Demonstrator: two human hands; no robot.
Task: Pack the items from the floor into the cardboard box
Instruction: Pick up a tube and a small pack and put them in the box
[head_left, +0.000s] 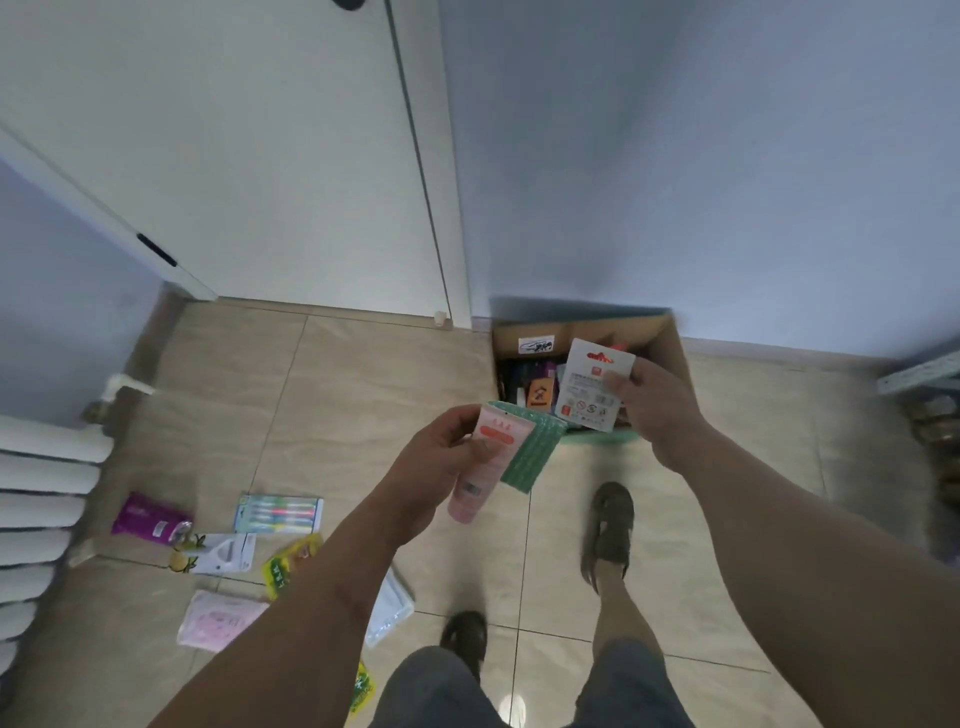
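An open cardboard box (670, 343) stands against the wall, with several packets inside. My right hand (657, 410) pinches a white card packet (589, 387) above the box's near edge. My left hand (441, 462) grips a pink tube (480, 473) together with a green textured pack (535, 447), held just left of the box. On the floor at the lower left lie a purple pouch (148, 514), a toothbrush pack (278, 514), a white carded item (223, 553), a yellow-green packet (288, 564) and a pink packet (218, 621).
A white door (260, 156) is behind the floor items. A radiator (41, 499) runs along the left edge. My sandalled feet (610, 530) stand on the beige tiles near the box. A clear plastic pack (389, 608) lies under my left forearm. Another yellow-green packet (361, 688) lies by my leg.
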